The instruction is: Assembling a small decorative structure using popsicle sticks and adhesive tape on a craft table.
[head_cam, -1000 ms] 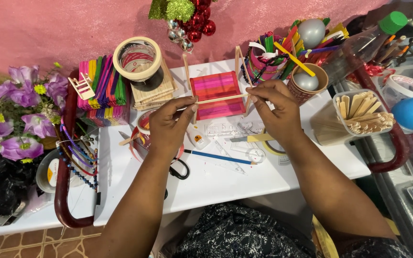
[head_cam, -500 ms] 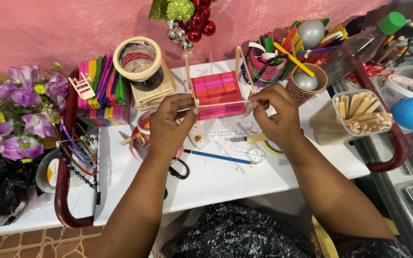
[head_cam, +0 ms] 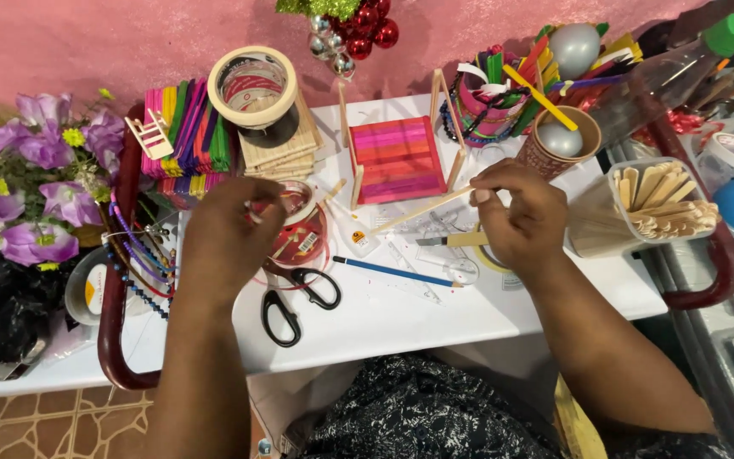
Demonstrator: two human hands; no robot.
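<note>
Left hand (head_cam: 223, 234) has left the plain stick (head_cam: 422, 210) and moved to the red pot (head_cam: 303, 234), fingers curled, grip unclear. Right hand (head_cam: 516, 212) alone pinches the stick beside the striped panel (head_cam: 397, 159).

Our right hand (head_cam: 516, 217) pinches a plain craft stick (head_cam: 422, 210); our left hand (head_cam: 227, 234) hovers above the black-handled scissors (head_cam: 295, 297).

Two bare forearms, no sleeves, dark garment with white speckled pattern at lap
</note>
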